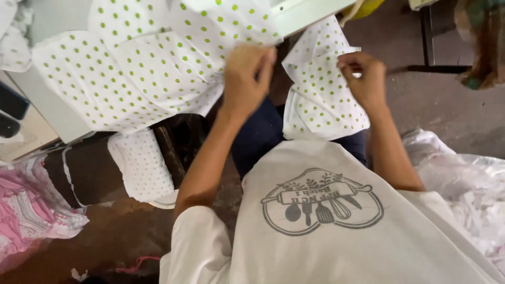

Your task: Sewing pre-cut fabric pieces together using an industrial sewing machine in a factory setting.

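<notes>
At the far left edge, a pink and white pile of cloth (23, 210) lies near the floor, beside a dark stool (94, 168). Above it a grey table (52, 110) carries a large white cloth with green dots (137, 68), which spreads over the table's near edge. A smaller dotted piece (141, 165) hangs below it. The left hand (247, 73) pinches the right-hand edge of the large cloth between thumb and fingers, lifting it. Just to its right, the right hand (363, 79) grips the top corner of a second dotted piece (318, 89), which hangs down over the person's dark trousers (258, 134). On the far right, a heap of white fabric in clear plastic (468, 184) rests on the floor.
</notes>
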